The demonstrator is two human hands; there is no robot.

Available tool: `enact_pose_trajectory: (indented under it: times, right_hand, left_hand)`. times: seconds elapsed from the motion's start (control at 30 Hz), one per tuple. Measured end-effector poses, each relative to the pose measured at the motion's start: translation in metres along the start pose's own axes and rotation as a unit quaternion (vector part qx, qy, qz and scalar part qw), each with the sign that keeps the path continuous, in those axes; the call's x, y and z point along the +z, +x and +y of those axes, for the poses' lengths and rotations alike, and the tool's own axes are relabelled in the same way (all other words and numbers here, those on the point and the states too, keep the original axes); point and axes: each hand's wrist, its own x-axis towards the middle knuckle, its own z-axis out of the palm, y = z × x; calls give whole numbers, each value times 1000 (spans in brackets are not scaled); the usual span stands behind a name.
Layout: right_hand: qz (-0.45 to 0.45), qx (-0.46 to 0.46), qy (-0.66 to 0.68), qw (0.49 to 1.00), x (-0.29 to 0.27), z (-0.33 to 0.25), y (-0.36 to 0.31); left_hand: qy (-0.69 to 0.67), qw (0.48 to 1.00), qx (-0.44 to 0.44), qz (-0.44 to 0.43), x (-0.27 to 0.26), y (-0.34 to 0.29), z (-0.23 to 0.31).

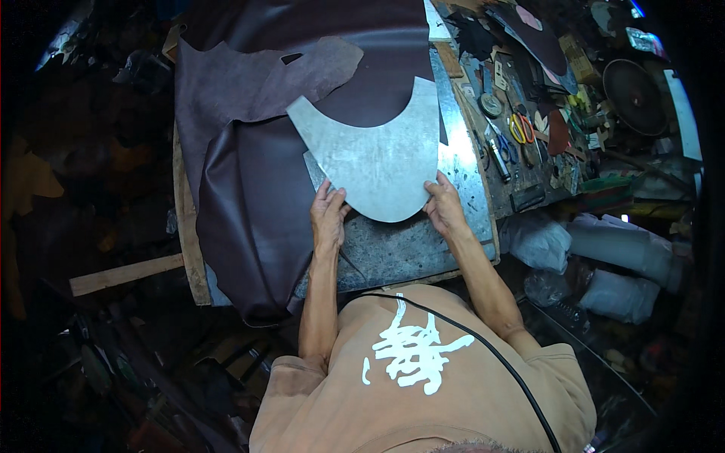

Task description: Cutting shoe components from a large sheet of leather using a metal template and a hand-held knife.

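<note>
Both my hands hold a flat grey U-shaped template by its lower edges, its curved notch facing away from me. My left hand grips the lower left edge, thumb on top. On the lower right edge, my right hand pinches the sheet the same way. Under and behind the template lies a large dark brown leather hide, its far left part folded over to show a duller underside. Part of another grey piece peeks out beneath the template's left side; its full shape is hidden.
The worktable has a worn metal top. Along its right side lie yellow-and-red-handled scissors, a roll of tape and several hand tools. Plastic-wrapped bundles sit at the right. A wooden strip juts out left.
</note>
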Motion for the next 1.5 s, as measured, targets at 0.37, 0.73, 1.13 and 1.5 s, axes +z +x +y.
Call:
enact_pose_trajectory:
  times: [0.37, 0.73, 1.13, 1.5]
  right_hand:
    - [32, 3, -2, 999, -18, -7, 54]
    - [41, 2, -65, 997, -24, 7, 56]
    - [43, -6, -26, 999, -28, -7, 63]
    - [177, -82, -489, 850, -2, -41, 107]
  left_hand:
    - [587, 764, 268, 4, -31, 110, 33]
    - [866, 427, 258, -34, -40, 271, 165]
    - [744, 471, 372, 295, -220, 198, 329]
    - [783, 559, 200, 186, -261, 55, 234]
